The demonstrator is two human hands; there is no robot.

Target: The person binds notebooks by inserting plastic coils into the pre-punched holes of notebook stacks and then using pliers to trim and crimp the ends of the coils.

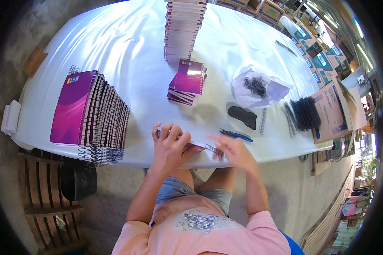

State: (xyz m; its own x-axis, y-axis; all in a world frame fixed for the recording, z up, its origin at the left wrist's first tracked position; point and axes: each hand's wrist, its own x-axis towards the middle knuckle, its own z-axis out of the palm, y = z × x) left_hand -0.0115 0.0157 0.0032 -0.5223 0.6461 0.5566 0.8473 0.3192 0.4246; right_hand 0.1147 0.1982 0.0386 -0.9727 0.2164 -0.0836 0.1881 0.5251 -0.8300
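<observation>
At the near edge of the table, my left hand (pixel 169 143) is closed around a small notebook (pixel 195 145), seen mostly edge-on. A dark spiral binding coil (pixel 211 148) sticks out from the notebook's right end. My right hand (pixel 236 154) is at this coil, its fingers smeared by motion, so their grip on it is unclear. Just beyond that hand lie blue-handled pliers (pixel 238 135) and a flat black object (pixel 242 116). Past my left hand rests a small pile of purple notebooks (pixel 189 78).
Spiral-bound purple notebooks (pixel 72 110) stand stacked at left. A tall notebook stack (pixel 182 32) rises at the back. On the right are a white bag (pixel 273 90) holding dark coils, a loose coil (pixel 263 121), and many black coils (pixel 305 114) by a cardboard box (pixel 330 111).
</observation>
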